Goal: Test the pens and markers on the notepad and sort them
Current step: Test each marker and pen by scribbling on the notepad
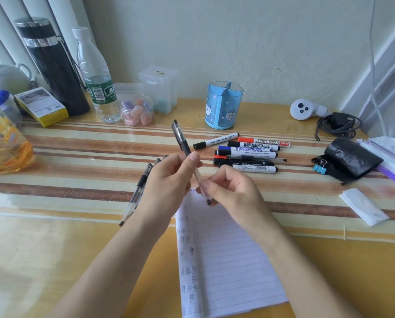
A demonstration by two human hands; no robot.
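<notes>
A lined notepad (226, 260) with scribbles down its left margin lies nearest on the counter (54, 249). Above its top edge, both hands hold one capped black gel pen (187, 154) tilted up to the left: the left hand (166, 184) has its fingers closed around the middle, the right hand (233, 189) pinches the lower end. More gel pens (137, 193) lie left of the hands. Farther back is a cluster of whiteboard markers (247, 152), then a blue divided pen holder (224, 107).

Notepad (226, 260) bottom cut by frame edge, its scribbles too blurred to read; left hand (166, 180) hides pens (137, 193) upper ends.
</notes>
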